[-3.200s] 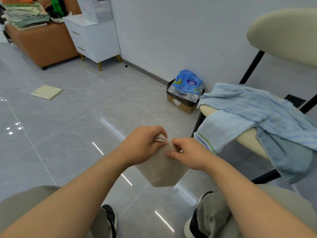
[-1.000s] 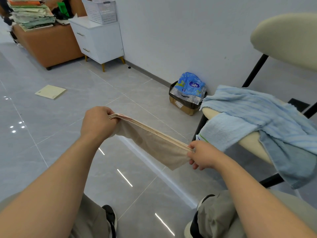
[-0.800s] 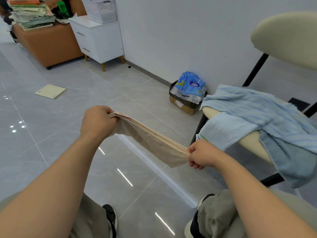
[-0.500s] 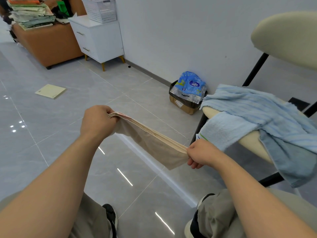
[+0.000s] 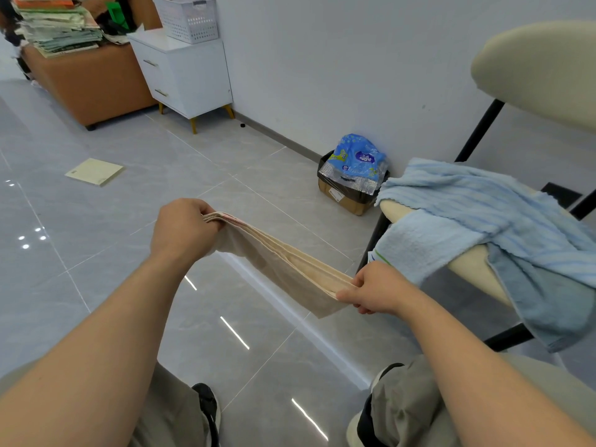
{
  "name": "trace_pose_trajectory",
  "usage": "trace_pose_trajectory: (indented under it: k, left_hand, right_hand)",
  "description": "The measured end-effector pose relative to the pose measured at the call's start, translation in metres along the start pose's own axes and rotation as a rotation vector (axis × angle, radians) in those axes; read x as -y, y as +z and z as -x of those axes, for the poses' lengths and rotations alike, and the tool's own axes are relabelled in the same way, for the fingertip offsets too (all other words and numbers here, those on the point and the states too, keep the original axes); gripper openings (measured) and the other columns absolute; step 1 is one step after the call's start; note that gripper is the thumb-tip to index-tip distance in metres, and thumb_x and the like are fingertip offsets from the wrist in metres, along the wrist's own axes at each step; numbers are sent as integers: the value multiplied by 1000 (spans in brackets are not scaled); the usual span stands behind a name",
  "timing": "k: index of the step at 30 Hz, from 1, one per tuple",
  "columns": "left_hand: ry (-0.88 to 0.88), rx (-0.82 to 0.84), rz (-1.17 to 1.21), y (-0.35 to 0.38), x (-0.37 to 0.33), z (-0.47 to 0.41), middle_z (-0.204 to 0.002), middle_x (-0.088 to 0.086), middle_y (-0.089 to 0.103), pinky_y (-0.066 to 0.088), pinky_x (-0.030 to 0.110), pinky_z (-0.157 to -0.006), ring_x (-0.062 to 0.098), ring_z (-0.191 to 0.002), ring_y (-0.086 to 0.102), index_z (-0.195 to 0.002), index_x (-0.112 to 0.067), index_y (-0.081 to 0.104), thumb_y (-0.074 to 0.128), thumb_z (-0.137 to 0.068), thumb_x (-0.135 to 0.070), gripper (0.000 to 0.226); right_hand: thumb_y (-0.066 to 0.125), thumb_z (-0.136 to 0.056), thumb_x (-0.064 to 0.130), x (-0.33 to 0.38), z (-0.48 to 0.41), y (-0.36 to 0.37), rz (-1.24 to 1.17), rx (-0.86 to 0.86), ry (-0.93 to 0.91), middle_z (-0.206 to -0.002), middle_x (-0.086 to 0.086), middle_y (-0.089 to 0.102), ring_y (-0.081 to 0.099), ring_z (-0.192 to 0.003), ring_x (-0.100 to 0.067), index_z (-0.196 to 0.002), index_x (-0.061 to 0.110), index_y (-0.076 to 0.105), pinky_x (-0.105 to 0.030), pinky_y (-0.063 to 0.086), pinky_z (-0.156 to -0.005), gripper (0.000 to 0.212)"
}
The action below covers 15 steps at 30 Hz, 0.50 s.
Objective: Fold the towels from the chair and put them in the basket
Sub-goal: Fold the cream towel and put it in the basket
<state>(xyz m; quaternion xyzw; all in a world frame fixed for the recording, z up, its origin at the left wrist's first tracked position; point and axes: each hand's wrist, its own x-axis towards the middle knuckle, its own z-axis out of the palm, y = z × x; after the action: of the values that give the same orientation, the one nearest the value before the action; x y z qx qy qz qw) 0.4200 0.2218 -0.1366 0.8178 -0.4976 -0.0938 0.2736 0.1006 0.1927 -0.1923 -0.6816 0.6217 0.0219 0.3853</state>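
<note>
A beige towel (image 5: 280,262), folded into a long narrow band, stretches between my hands above the floor. My left hand (image 5: 182,229) grips its far left end. My right hand (image 5: 374,290) pinches its near right end. On the cream chair (image 5: 467,262) at the right lie a light blue striped towel (image 5: 477,204), a pale blue towel (image 5: 419,243) hanging over the front edge, and a darker blue towel (image 5: 548,304) hanging off the seat. A white perforated basket (image 5: 187,19) stands on the white cabinet (image 5: 183,72) at the back left.
A cardboard box with a blue plastic pack (image 5: 354,172) sits by the wall beside the chair. A yellow pad (image 5: 95,171) lies on the grey tile floor. A brown sofa (image 5: 90,82) holds a stack of papers (image 5: 58,24). My knees and shoes show at the bottom.
About three seconds ago both hands held the beige towel bunched together. They have since moved apart, drawing it out into a long band. In the last second little moved.
</note>
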Motion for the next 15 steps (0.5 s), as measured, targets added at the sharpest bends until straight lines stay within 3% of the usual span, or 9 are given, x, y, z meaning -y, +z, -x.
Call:
trace_pose_trajectory:
  k: [6,9,12,15]
  left_hand:
    - [-1,-2,9,0,1,-2,-64,1,65,56,35,-62,21,-65,62,-76,-20,73,62,-82,-17,13]
    - [-2,3,7,0,0,-1,-64,1,65,57,35,-62,21,-66,62,-75,-20,73,62,-82,-17,14]
    - [-13,18,11,1,0,-1,-64,1,66,56,35,-61,22,-65,63,-74,-20,72,61,-82,-16,14]
    - [-11,24,7,2,0,-1,-65,-1,65,54,32,-61,19,-67,62,-75,-21,73,63,-82,-18,13]
  right_hand:
    - [77,-75,28,-1,-4,2,61,-33,-8,-63,-2,73,74,-68,-19,-77,11,76,-35,62,-75,18]
    - [72,-71,19,-1,-6,1,66,-55,6,-63,-8,72,66,-55,-18,-75,4,71,-33,58,-63,16]
    - [61,-70,18,-1,-7,3,59,-71,20,-55,-10,56,54,-50,-21,-67,8,58,-30,46,-56,11]
    - [53,-78,22,0,-8,5,-10,-85,54,-57,-7,55,61,-49,-22,-66,10,52,-30,49,-57,17]
